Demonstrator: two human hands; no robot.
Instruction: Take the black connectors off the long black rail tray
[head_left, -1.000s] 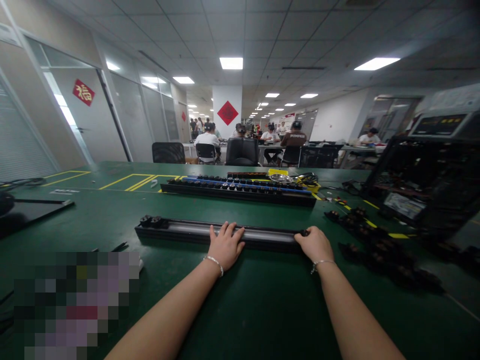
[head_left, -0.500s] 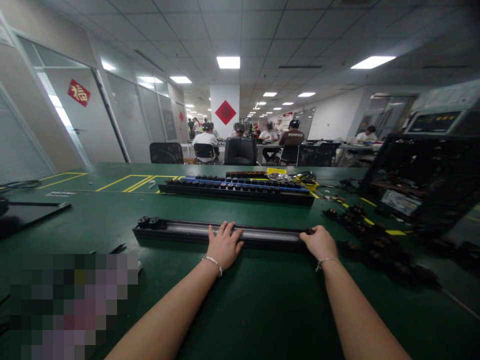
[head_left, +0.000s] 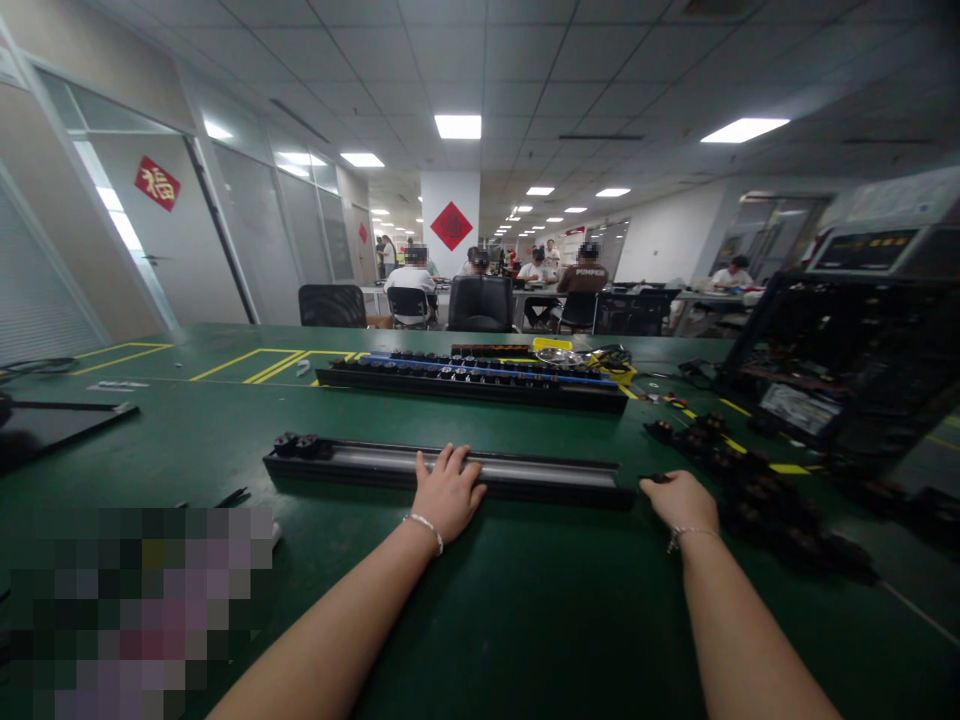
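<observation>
A long black channel (head_left: pixel 540 487) with a shiny grey inner floor lies across the green table in front of me. Two black socket-like modules (head_left: pixel 296 443) sit in its left end. My left hand (head_left: pixel 448 493) rests over the middle of the channel, fingers spread on it. Just beyond the channel's right end, my right hand (head_left: pixel 684 500) pinches a small black part (head_left: pixel 652 480), mostly hidden by the fingers. That hand is apart from the channel.
Behind lies another black channel (head_left: pixel 472 385) filled with modules and blue wire. A heap of black modules (head_left: pixel 765 500) spreads at the right, before a large black open case (head_left: pixel 817 360). A dark tray (head_left: pixel 67 430) lies at left. People (head_left: pixel 581 275) sit at far tables.
My right hand has moved right, off the channel's right end, with the small black part between its fingers. My left hand has stayed on the channel.
</observation>
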